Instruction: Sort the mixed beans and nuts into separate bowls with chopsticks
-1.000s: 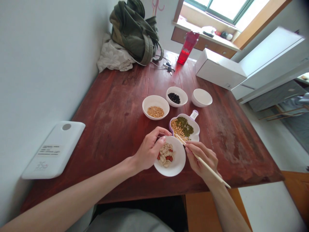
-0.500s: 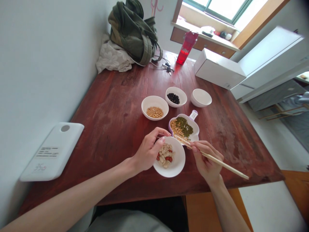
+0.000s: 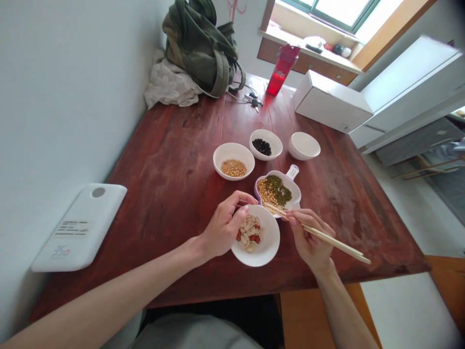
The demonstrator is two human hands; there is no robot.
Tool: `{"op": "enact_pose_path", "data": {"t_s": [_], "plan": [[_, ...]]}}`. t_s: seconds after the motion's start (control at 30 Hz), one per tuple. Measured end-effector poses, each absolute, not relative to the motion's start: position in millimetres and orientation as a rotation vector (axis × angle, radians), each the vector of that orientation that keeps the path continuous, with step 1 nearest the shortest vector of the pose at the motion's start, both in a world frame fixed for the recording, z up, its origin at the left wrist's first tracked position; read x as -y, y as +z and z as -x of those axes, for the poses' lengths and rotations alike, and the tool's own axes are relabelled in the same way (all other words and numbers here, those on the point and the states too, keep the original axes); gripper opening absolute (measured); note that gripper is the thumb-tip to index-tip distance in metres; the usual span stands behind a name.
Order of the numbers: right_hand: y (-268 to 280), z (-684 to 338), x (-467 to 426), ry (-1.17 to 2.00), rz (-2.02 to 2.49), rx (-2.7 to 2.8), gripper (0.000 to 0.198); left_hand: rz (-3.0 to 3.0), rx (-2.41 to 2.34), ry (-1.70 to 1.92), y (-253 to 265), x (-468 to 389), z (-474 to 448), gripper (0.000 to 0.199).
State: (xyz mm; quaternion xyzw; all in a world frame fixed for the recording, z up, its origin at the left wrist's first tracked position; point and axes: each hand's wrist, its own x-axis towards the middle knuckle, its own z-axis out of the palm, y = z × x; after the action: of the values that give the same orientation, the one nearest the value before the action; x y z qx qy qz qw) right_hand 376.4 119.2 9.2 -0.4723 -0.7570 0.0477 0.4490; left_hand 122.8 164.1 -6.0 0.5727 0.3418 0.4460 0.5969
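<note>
My left hand (image 3: 227,224) grips the left rim of a white bowl (image 3: 268,247), which holds pale flat seeds and a few red ones. A pair of chopsticks (image 3: 332,241) is held in my right hand (image 3: 311,237). Their tips reach over the near side of a purple-rimmed white dish (image 3: 295,195), just beyond the bowl's far rim. In that dish lie yellow beans (image 3: 267,193) and green beans (image 3: 279,190). Whether the chopstick tips pinch a bean is too small to tell.
Behind the dish stand a bowl of yellow beans (image 3: 233,168), a bowl of black beans (image 3: 261,147) and a third white bowl (image 3: 304,146). A white scale (image 3: 80,228) lies at the left by the wall. Farther back are a green bag (image 3: 199,48), keys (image 3: 253,100), a red bottle (image 3: 282,70) and a white box (image 3: 330,102).
The rear ends of the chopsticks have spread slightly apart, and my right hand has shifted a little. My left hand keeps its hold on the bowl.
</note>
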Motion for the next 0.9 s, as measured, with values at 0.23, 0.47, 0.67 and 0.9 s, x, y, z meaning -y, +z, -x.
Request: {"op": "enact_pose_path", "data": {"t_s": [0.23,0.47,0.67,0.9], "plan": [[24,-384,-119,0.07,1.1,1.664,0.02,-1.316,-0.783,1.029,-8,-164,-122,0.022],[70,-393,-104,0.461,0.923,1.567,0.012,-1.297,-0.787,1.03,-4,-164,-122,0.022],[90,-431,-173,0.441,1.034,1.401,0.013,-1.262,-0.756,1.026,-2,-164,-122,0.023],[61,-472,-240,0.829,1.063,1.688,0.03,-1.235,-0.754,1.029,0,-163,-121,0.022]]}}
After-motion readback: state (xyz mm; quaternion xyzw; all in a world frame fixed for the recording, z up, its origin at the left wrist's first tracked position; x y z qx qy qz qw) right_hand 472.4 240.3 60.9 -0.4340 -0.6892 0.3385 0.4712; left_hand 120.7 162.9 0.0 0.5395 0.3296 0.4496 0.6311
